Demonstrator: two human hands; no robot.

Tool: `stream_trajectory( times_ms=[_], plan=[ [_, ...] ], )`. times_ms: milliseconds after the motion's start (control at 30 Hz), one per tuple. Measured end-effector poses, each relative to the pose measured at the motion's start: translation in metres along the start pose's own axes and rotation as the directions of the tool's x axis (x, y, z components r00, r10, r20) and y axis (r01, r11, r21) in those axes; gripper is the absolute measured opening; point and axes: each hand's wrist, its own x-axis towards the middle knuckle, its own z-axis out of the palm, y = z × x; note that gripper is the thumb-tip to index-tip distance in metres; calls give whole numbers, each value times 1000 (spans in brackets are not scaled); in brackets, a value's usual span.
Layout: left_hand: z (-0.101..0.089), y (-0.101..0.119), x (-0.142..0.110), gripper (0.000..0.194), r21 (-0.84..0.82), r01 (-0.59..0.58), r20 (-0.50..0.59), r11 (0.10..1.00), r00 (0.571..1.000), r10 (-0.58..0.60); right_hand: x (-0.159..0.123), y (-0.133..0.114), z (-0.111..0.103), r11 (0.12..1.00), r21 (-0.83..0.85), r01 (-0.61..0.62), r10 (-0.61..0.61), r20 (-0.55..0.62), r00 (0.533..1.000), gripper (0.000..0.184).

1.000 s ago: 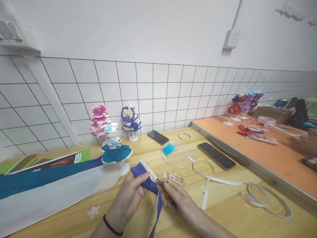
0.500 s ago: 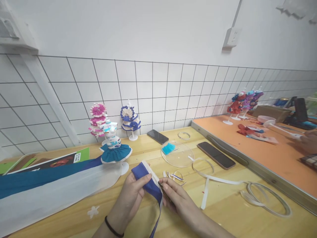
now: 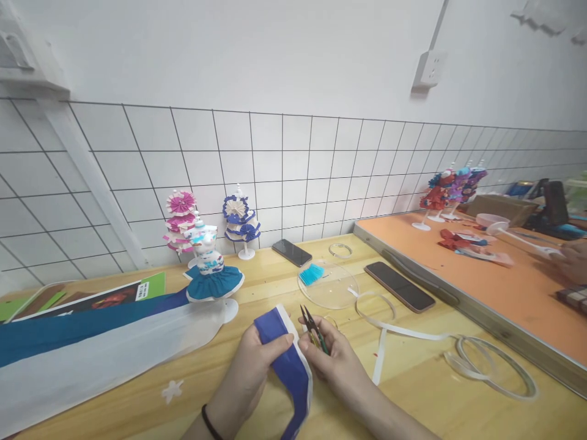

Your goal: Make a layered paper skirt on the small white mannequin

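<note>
My left hand (image 3: 257, 360) pinches a long blue strip of fabric (image 3: 291, 370) with a white edge, thumb on top near its upper end; the rest hangs down toward the bottom of the view. Just right of it, my right hand (image 3: 332, 348) is closed around a small pair of thread snips (image 3: 313, 329), their two dark blades pointing up and slightly apart. The blades stand clear of the fabric. Beyond the hands, a clear round plate (image 3: 337, 292) carries a pleated turquoise piece (image 3: 311, 274).
Miniature dress forms stand left, one with a teal skirt (image 3: 213, 283). Teal and white fabric (image 3: 114, 348) spreads across the left. Two phones (image 3: 398, 286) and coiled white ribbon (image 3: 499, 366) lie right. Beyond, a raised orange tabletop (image 3: 403, 235) holds more forms; another person's hand (image 3: 573, 260) shows there.
The snips have come away from the fabric's white edge and now point upward with blades apart. The blue strip and both hands have shifted slightly right.
</note>
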Motion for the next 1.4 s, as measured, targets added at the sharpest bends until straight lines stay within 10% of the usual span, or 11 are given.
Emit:
stream_trajectory(
  times_ms=[600,967,1400],
  plan=[
    [-3,-2,1,22,-137,58,85,989,995,-47,5,2,-5,993,17,118,-117,-65,991,35],
    [-9,5,5,18,-67,-86,-26,994,996,84,-7,-8,-2,998,21,-65,57,266,962,36],
    [-5,3,4,38,93,-86,-72,992,993,93,-5,0,1,980,96,-173,143,256,956,34]
  ],
)
